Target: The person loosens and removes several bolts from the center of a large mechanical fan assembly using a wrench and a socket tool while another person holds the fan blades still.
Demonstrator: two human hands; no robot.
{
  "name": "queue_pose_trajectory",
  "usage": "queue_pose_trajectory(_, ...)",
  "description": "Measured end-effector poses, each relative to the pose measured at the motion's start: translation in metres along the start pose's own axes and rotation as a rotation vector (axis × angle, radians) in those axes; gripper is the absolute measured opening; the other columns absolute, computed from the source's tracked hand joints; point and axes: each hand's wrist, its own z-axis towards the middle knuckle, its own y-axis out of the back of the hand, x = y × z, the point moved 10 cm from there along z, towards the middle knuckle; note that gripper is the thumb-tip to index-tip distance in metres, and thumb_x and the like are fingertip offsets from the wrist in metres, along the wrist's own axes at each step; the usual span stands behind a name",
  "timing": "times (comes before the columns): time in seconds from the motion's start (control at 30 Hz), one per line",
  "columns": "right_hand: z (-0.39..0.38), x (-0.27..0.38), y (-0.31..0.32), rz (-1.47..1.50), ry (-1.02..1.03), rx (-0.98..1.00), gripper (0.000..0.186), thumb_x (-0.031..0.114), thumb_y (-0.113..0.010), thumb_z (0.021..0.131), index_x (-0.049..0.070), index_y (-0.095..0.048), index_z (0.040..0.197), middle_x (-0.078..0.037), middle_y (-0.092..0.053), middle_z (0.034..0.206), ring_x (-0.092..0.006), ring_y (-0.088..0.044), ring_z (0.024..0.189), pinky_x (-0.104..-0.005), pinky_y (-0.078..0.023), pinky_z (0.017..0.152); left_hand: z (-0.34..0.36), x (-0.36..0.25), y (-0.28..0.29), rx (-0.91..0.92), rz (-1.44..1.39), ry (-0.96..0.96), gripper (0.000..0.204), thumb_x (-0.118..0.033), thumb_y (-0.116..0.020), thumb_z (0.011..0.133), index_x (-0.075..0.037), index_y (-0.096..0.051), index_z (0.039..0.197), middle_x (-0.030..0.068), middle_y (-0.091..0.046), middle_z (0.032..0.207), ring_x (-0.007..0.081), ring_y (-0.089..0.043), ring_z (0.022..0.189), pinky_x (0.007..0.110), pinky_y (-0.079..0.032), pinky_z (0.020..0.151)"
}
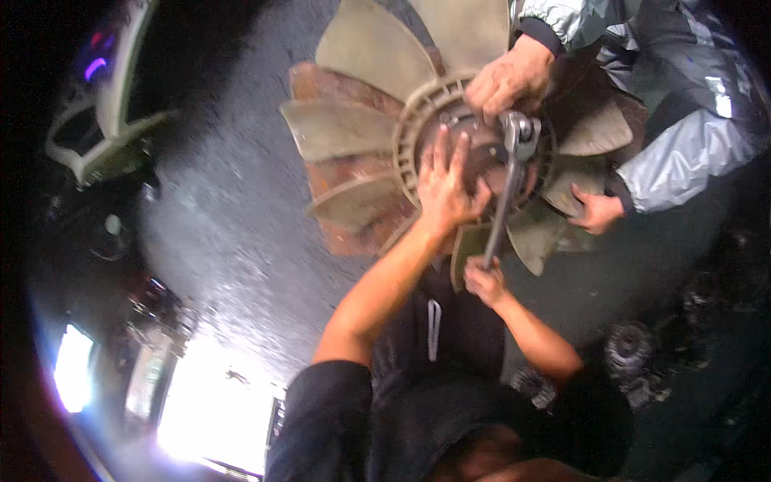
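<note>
- Left hand (444, 181) lies flat with fingers spread on the hub of a large, dirty fan (377, 136), pressing on it.
- Right hand (484, 281) is curled around the lower end of a long metal wrench (504, 197).
- Wrench's long axis runs nearly upright in the picture, slightly tilted; its head points away from the person and sits on the hub just beside the left hand's fingers.
- Right hand is the nearer one to the handle; the fan lies ahead of both hands on the dark floor (233, 209).
- A co-worker's hand (508, 78) grips the hub at the wrench head; their other hand (596, 210) rests on a blade.
</note>
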Motion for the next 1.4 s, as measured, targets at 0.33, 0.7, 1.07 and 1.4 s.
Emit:
queue_pose_trajectory(0.33,-0.094,0.088,0.029,-0.575,0.291,-0.318,0.038,0.039,-0.064,0.086,0.002,-0.059,0.081,-0.009,-0.057,0.067,-0.0204,-0.054,0.060,-0.0352,-0.044,0.059,0.067,-0.051,0.075,-0.110,-0.647,-0.024,0.079,-0.022,-0.064,0.080,0.005,-0.024,0.142,0.0255,-0.032,0.142,0.0371,-0.033,0.132,0.045,-0.022,0.111)
queue_pose_trajectory(0.7,-0.054,0.050,-0.018,-0.345,0.452,-0.219,0.032,0.032,-0.063,0.087,0.000,-0.061,0.084,-0.017,-0.061,0.064,-0.0324,-0.060,0.061,-0.0433,-0.047,0.062,0.129,-0.134,0.025,0.189,0.181,-0.455,0.048,-0.021,-0.052,0.080,-0.005,-0.054,0.125,0.0241,-0.050,0.129,0.0421,-0.033,0.132,0.053,-0.014,0.113)
queue_pose_trajectory(1.07,-0.014,0.015,-0.033,-0.092,0.329,-0.093,0.034,0.033,-0.063,0.085,0.005,-0.058,0.066,-0.008,-0.057,0.055,-0.0205,-0.056,0.051,-0.0358,-0.044,0.053,0.130,-0.124,0.017,0.378,0.121,-0.392,0.037,-0.016,-0.052,0.082,0.003,-0.062,0.112,0.0249,-0.056,0.122,0.0390,-0.048,0.123,0.046,-0.033,0.107)
queue_pose_trajectory(1.4,-0.005,0.019,-0.043,-0.111,0.289,0.235,0.031,0.036,-0.064,0.085,0.006,-0.067,0.083,-0.008,-0.067,0.073,-0.0179,-0.062,0.072,-0.0340,-0.048,0.070,0.104,-0.042,0.050,0.109,-0.273,-0.037,0.074,-0.044,-0.053,0.093,0.000,-0.024,0.144,0.0196,-0.048,0.133,0.0285,-0.049,0.121,0.044,-0.035,0.105)
